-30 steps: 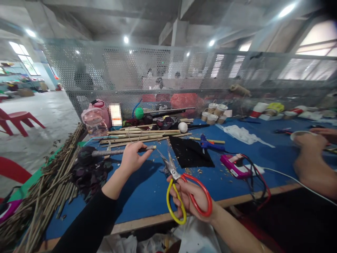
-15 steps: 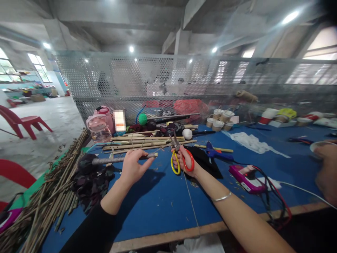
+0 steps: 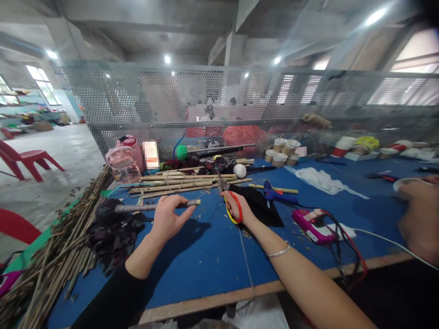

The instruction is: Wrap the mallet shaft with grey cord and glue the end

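Note:
My left hand (image 3: 168, 215) is closed on a thin grey-wrapped stick (image 3: 144, 207) that lies level over the blue table (image 3: 206, 256), its left end in a clump of dark dried flowers (image 3: 113, 226). My right hand (image 3: 236, 209) grips scissors with red and yellow handles (image 3: 233, 206). Their blades point up and left, close to the stick's right end. A thin string (image 3: 245, 260) runs from near the scissors toward the table's front edge.
A bundle of bamboo sticks (image 3: 185, 181) lies behind the hands, long twigs (image 3: 58, 260) along the left edge. A black cloth (image 3: 260, 201), blue glue gun (image 3: 274, 194), pink device with cables (image 3: 313, 226), white ball (image 3: 239, 170) and pink jug (image 3: 123, 160) are near. Another person's hand (image 3: 418, 214) works at right.
My right hand has carried the scissors from near the table's front edge up and left to the stick's right end. My left hand has kept hold of the stick.

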`<state>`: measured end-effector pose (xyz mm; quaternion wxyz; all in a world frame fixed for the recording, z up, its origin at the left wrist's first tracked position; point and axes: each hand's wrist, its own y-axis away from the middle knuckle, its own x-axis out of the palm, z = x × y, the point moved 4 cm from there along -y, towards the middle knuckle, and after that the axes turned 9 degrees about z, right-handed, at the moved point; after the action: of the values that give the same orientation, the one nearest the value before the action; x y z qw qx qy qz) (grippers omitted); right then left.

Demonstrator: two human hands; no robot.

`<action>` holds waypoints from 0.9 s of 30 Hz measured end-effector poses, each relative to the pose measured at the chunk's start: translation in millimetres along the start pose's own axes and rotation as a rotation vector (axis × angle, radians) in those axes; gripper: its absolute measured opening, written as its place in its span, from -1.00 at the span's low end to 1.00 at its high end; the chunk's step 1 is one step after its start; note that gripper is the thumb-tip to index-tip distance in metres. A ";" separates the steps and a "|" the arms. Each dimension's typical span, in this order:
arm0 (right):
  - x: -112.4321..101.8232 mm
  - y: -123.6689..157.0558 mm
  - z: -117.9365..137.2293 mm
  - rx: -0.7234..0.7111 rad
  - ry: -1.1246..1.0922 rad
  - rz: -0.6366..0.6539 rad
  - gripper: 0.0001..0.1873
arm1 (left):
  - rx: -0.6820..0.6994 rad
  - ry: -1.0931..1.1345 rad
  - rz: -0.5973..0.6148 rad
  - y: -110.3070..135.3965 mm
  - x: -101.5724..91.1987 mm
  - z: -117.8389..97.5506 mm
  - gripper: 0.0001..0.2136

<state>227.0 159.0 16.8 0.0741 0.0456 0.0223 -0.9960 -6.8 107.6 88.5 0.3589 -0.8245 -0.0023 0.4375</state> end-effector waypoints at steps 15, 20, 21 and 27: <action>-3.6 0.6 13.0 -0.058 -0.471 0.244 -0.35 | 0.029 0.026 -0.023 3.3 -2.8 -1.8 -0.84; -5.9 -4.4 1.9 -0.051 -0.377 0.184 -0.25 | 0.015 0.029 -0.030 4.6 -3.5 -1.3 -0.84; -7.0 -5.3 -0.8 -0.041 -0.353 0.164 -0.24 | 0.015 0.030 -0.030 4.8 -3.6 -1.3 -0.84; -19.1 -6.5 1.7 -0.081 -0.034 0.001 -0.34 | 0.026 0.026 -0.033 5.4 -3.7 -0.4 -0.84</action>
<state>244.7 168.1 20.5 0.0766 0.0255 0.0614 -0.9948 -10.5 102.2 88.1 0.3769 -0.8252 -0.0055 0.4206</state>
